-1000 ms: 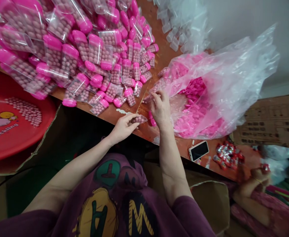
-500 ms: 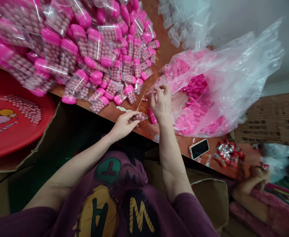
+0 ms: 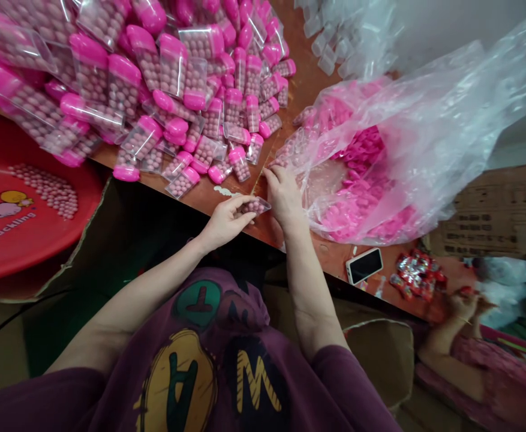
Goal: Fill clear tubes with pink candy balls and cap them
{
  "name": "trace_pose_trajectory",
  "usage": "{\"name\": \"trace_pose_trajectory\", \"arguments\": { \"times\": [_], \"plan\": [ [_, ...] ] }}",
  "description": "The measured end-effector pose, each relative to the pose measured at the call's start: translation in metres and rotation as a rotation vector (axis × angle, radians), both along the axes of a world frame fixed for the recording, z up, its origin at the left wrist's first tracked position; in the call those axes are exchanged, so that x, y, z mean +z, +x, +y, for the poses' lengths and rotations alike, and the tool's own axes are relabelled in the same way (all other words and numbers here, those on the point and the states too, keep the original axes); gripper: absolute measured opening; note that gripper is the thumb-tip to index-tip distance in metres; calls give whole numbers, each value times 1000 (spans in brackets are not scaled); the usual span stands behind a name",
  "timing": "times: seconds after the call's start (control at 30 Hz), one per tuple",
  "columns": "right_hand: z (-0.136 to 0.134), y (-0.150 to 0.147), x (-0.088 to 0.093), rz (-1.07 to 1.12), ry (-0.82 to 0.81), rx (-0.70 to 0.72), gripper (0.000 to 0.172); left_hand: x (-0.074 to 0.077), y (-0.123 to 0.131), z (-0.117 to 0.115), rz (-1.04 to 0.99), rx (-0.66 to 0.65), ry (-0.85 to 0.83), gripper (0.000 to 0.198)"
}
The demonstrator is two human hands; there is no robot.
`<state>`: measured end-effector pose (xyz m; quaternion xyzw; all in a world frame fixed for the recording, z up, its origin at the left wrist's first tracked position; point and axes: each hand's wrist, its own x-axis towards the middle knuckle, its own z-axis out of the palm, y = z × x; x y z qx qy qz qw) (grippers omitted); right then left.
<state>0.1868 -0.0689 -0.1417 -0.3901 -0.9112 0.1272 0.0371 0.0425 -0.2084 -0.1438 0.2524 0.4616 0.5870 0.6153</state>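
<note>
My left hand (image 3: 227, 223) is closed round a small clear plastic box (image 3: 257, 206) filled with pink beads, held tilted just over the table's front edge. My right hand (image 3: 286, 195) is beside it, fingers bent and pinched low at the tabletop; what they hold, if anything, is hidden. More bead-filled clear boxes (image 3: 289, 150) lie just beyond the right hand, partly under a plastic bag. Left of the hands is a big heap of filled boxes with bright pink caps (image 3: 184, 182).
A clear plastic bag (image 3: 465, 114) of pink caps (image 3: 366, 150) lies to the right, with clear empty containers (image 3: 328, 57) behind. A phone (image 3: 364, 266) and red wrapped pieces (image 3: 418, 275) lie further right, near another person's hands (image 3: 465, 303). A red basin (image 3: 29, 240) holds loose beads (image 3: 49, 189).
My right hand has come down and nearer to me, its fingers closing at the tabletop where loose beads lay. It now covers the loose pink cap. My left hand still holds the box.
</note>
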Motion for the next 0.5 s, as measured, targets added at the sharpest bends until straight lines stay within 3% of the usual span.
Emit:
{"name": "trace_pose_trajectory", "arguments": {
  "times": [0.13, 0.23, 0.37, 0.5],
  "plan": [
    [1, -2, -10, -36, -47, -5, 37, 1, -2, 1, -29, -5, -35, 35],
    [-1, 0, -13, 179, -65, -80, 32, 3, -4, 3, -8, -8, -70, 37],
    [-18, 4, 9, 588, -109, -217, 25, 3, -7, 5, 29, -26, -83, 34],
    [-44, 2, 38, 673, -221, -175, 21, 1, -10, 7, 77, -60, -100, 35]
  ]
}}
